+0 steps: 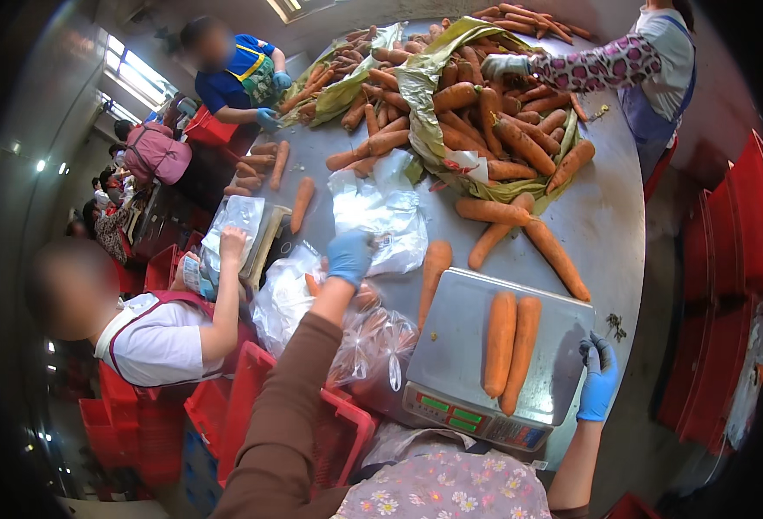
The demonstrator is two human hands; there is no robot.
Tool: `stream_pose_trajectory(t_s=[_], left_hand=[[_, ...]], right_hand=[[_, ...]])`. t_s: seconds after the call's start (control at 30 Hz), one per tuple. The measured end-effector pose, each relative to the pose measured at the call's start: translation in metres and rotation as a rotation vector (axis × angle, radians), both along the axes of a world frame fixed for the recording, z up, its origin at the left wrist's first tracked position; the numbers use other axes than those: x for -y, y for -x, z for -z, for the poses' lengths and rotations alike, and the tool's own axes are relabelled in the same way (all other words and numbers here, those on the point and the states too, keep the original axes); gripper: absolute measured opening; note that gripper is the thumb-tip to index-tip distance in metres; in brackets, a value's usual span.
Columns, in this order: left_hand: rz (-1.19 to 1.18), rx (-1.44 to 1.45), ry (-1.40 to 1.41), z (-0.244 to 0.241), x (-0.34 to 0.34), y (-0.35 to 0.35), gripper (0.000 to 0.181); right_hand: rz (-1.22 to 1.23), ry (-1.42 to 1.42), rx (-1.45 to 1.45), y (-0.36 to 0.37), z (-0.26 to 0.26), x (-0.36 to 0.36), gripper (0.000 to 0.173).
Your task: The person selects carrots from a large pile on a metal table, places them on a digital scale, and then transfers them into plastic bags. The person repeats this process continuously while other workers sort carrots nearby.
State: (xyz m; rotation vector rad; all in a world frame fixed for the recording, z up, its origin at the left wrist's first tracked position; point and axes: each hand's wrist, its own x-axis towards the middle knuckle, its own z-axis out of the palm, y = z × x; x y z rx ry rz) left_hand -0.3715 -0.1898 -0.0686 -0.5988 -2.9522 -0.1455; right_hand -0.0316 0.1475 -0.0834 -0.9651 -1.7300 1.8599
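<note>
My left hand (350, 257), in a blue glove, is at the lower edge of a stack of clear plastic bags (388, 220) on the metal table; whether its fingers grip a bag is hidden. Two carrots (511, 350) lie side by side on the steel pan of a digital scale (452, 324). Just off the pan's right edge is my right hand (598, 379), also blue-gloved, its fingers bent and nothing seen in them. One carrot (436, 269) lies against the pan's left side. Beyond the scale, several more carrots (553, 256) lie across one another.
Opened sacks of carrots (485, 123) cover the table's far part. Co-workers stand at the left (167, 324), far left (238, 78) and right (653, 78). Bagged carrots (371, 344) lie left of the scale, above red crates (342, 434). A second scale (268, 246) stands at the left.
</note>
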Motion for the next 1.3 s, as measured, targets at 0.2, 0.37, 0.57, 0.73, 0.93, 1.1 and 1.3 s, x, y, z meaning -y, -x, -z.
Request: stream_pose_trajectory(t_s=[0.2, 0.37, 0.57, 0.73, 0.93, 1.1, 1.3], left_hand=[[-0.263, 0.343, -0.006, 0.136, 0.013, 0.052, 0.037], [-0.325, 0.413, -0.27, 0.146, 0.021, 0.053, 0.031], [-0.393, 0.295, -0.664, 0.155, 0.049, 0.06, 0.026], [-0.39, 0.091, -0.709, 0.081, 0.013, 0.024, 0.021], [-0.233, 0.534, -1.408, -0.029, -0.051, -0.103, 0.014], [-0.151, 0.973, -1.404, -0.052, -0.088, -0.217, 0.016], [0.013, 0.904, -1.478, -0.039, -0.068, -0.242, 0.02]], right_hand=[[-0.018, -0.106, 0.029, -0.002, -0.004, -0.005, 0.027], [0.08, -0.09, 0.127, -0.026, 0.021, -0.023, 0.027], [0.021, -0.071, 0.103, -0.008, 0.01, -0.017, 0.026], [-0.033, -0.116, -0.002, 0.018, -0.008, 0.003, 0.026], [-0.39, 0.054, -0.154, 0.04, -0.048, 0.062, 0.04], [-0.663, 0.138, -0.22, 0.048, -0.043, 0.116, 0.083], [-0.453, 0.497, -0.127, 0.02, -0.03, 0.116, 0.037]])
